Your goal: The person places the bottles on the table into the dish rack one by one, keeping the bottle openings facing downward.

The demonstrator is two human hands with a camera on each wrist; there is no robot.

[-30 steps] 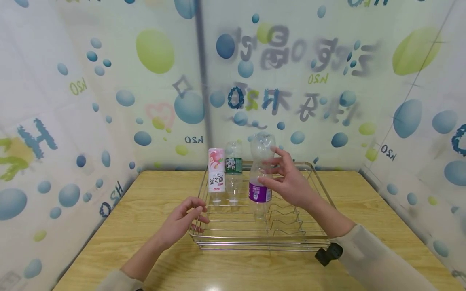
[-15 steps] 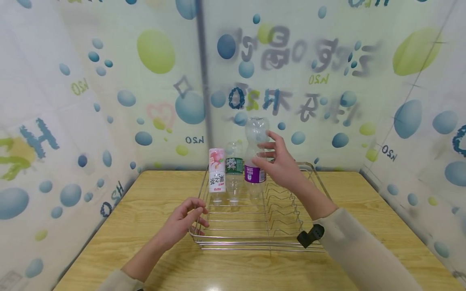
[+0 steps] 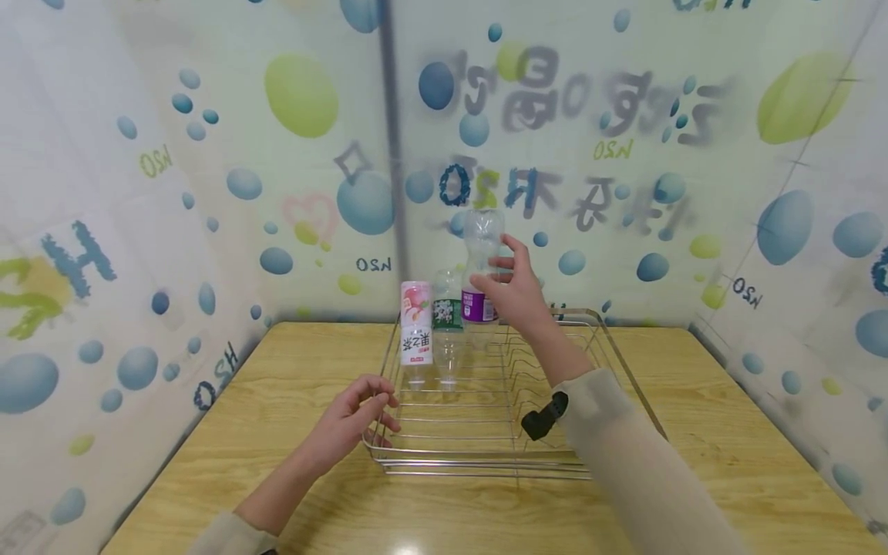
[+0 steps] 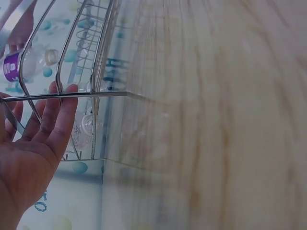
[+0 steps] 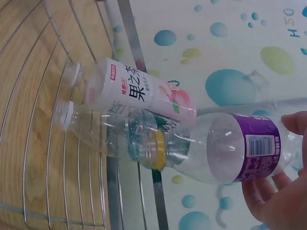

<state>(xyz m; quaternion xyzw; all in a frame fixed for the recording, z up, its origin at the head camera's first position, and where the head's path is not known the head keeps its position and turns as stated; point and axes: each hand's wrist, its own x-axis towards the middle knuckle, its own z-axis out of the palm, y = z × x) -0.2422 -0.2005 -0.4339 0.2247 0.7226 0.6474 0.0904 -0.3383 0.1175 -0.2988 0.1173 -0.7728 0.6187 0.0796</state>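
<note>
My right hand (image 3: pixel 516 293) grips a clear plastic bottle (image 3: pixel 479 266) with a purple label around its waist. It is upside down, its yellow-banded neck (image 5: pixel 157 149) pointing down over the back of a wire dish rack (image 3: pixel 451 451). Two more bottles stand inverted in the rack at its left rear: a pink-and-white labelled bottle (image 3: pixel 416 324) and a clear bottle with a green label (image 3: pixel 448 314). In the right wrist view, the held bottle's neck overlaps the green-labelled one. My left hand (image 3: pixel 354 412) rests at the rack's front left corner, its relaxed fingers touching the wires.
The rack stands on a wooden table (image 3: pixel 277 370). Zigzag wire dividers (image 3: pixel 523 370) run along its right part. A patterned curtain (image 3: pixel 610 116) rises behind the table, with more fabric at both sides. A black wrist device (image 3: pixel 544 416) sits at the right sleeve.
My right hand has carried the purple-labelled bottle farther back and slightly left, toward the green-labelled one. The left hand has stayed at the rack's corner.
</note>
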